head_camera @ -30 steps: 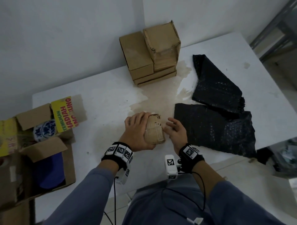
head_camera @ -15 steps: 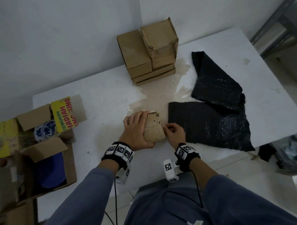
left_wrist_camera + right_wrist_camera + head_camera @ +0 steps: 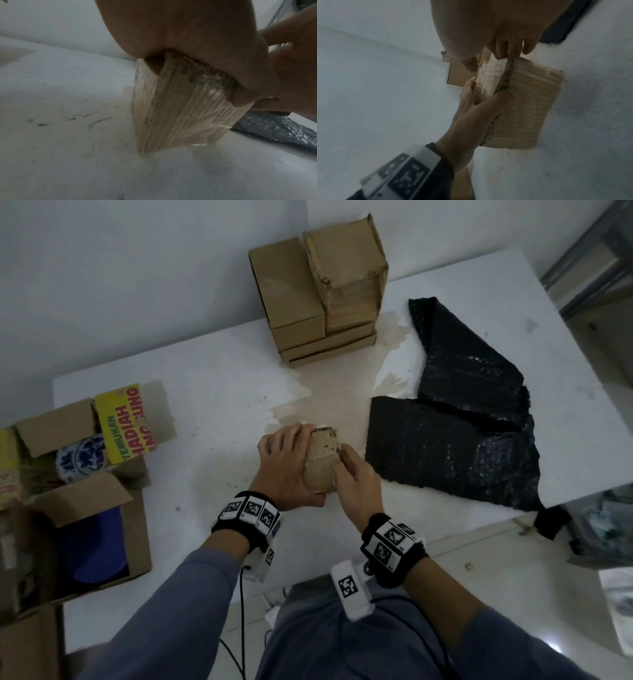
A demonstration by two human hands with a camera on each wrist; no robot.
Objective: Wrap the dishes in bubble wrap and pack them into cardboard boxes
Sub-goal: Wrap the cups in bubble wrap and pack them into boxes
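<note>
you're gripping small cardboard box (image 3: 320,465) mid-frame with left hand (image 3: 287,470), right hand (image 3: 356,480) pinching its top flap edge. keep box steady on table (image 3: 212,392); peel flap gently, avoiding tearing.

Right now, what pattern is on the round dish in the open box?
The dish is white with a blue floral pattern, seen best in the head view.

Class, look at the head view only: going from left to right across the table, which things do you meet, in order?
Open box with a blue-and-white dish → left hand → small cardboard box held between both hands → right hand → black bubble wrap. The stack of boxes at the back is left out, since it overlaps the hands in that order.
</note>
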